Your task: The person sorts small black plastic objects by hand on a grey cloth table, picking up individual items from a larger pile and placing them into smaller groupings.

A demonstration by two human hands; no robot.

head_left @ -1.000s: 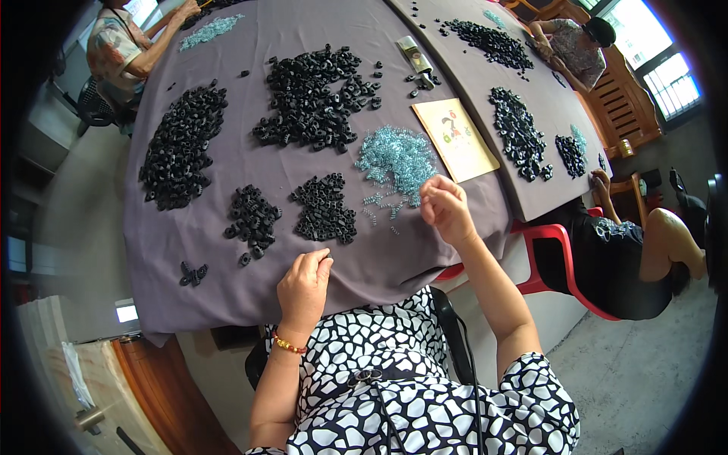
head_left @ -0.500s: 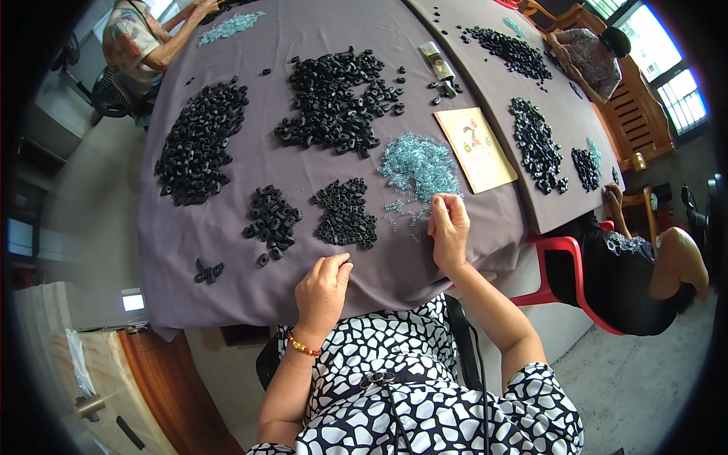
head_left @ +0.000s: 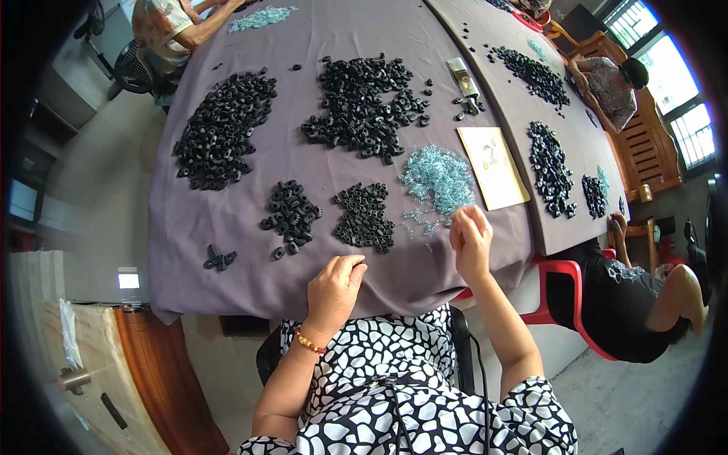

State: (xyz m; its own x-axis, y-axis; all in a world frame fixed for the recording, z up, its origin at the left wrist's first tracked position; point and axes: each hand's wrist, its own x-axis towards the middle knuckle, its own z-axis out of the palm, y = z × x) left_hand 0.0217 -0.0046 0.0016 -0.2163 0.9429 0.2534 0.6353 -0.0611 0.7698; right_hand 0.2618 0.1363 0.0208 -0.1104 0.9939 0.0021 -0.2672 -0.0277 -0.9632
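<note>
My left hand (head_left: 334,294), with a red-and-gold bead bracelet at the wrist, is closed over the near part of the table. A small black part (head_left: 362,262) shows at its fingertips, mostly hidden. Just beyond lies a heap of small black ring-like parts (head_left: 365,218), and a similar heap (head_left: 293,215) is to its left. My right hand (head_left: 472,244) is raised in a pinch at the near edge of a pile of small teal coil springs (head_left: 438,179). Whatever its fingers hold is too small or hidden to make out.
Larger black heaps (head_left: 227,130) (head_left: 367,106) lie farther off, with a few loose pieces (head_left: 220,259) at near left. A yellowish booklet (head_left: 493,168) and a tube-like packet (head_left: 463,79) sit right of them. Other people sit around the tables; a red chair (head_left: 547,292) stands at right.
The whole view has shifted, so the table's contents appear farther right. My right hand has turned slightly, its fingers more curled, still beside the springs. My left hand stays closed near the black heap.
</note>
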